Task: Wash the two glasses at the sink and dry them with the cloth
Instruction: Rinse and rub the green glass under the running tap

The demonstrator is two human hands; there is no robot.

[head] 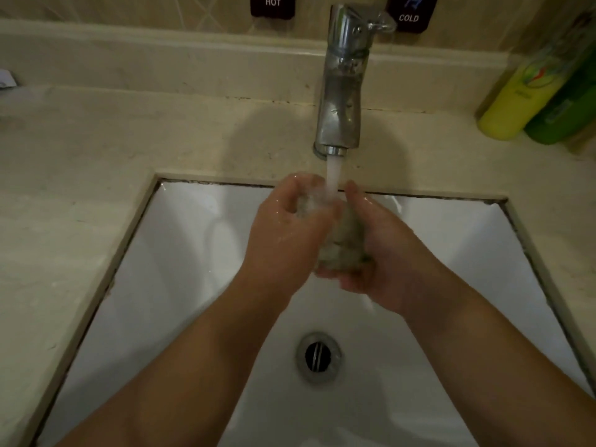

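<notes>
Over the white sink [200, 253], a clear glass [335, 233] is held between both hands directly under the tap [342, 91], whose stream of water [332, 175] falls onto the glass's upper end. The left hand [283, 233] curls its fingers round the top part of the glass, nearest the tap, and is wet. The right hand [377, 253] cups the lower part of the glass from the side, fingers wrapped under it. The glass is tilted, its far end up toward the tap; blur hides which end is the rim. Below the hands, nearer the camera than the tap, the metal drain [318, 356] sits in the sink's floor. To the right of the tap, a yellow bottle [512, 101] and a green bottle [561, 114] stand on the beige table [96, 150]. Behind the tap, labels reading HOT [273, 3] and COLD [409, 14] hang on the wall.
</notes>
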